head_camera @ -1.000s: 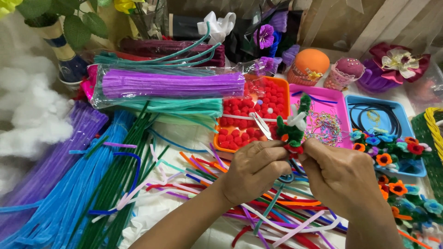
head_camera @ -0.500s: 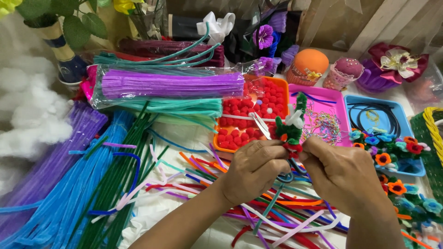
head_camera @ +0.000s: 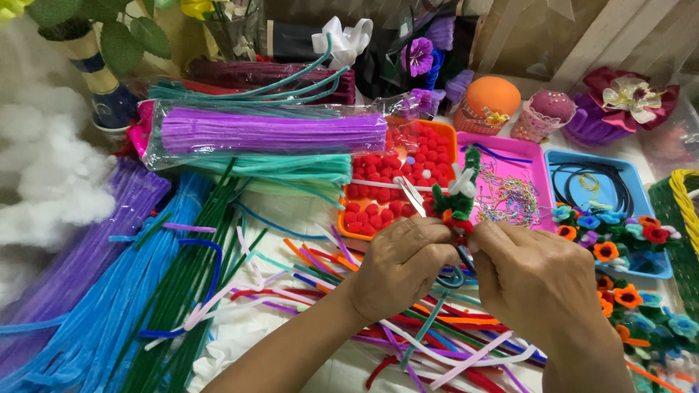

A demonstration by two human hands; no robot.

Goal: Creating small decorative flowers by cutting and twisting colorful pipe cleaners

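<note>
A person's left hand (head_camera: 404,263) and right hand (head_camera: 542,280) meet over a craft table, fingertips of both pinched narrow around the base of a small green, white and red chenille-stem figure (head_camera: 457,195), which stands upright just above the fingers; the left hand also holds a pair of silver-bladed scissors (head_camera: 412,196), blades angled up and away from the knuckles. Beyond the fingers sits an orange plastic tray of red pompoms (head_camera: 408,182), with a pink tray of fine beads (head_camera: 510,191) beside it and a blue tray holding black wire loops (head_camera: 595,191) further to the right hand's side. A long clear packet of purple chenille stems (head_camera: 269,131) lies crosswise beyond the left hand, a packet of teal stems (head_camera: 280,169) just under it. Loose stems in many colours (head_camera: 408,342) lie beneath both hands; bundles of green stems (head_camera: 186,291), blue stems (head_camera: 102,313) and violet stems (head_camera: 69,269) fan out past the left forearm, near white stuffing fluff (head_camera: 44,182). Small felt flowers in orange, red and blue (head_camera: 619,247) cluster beside the right hand. Compared with half a second earlier, the hands and the figure sit in almost the same place, the grip unchanged
</note>
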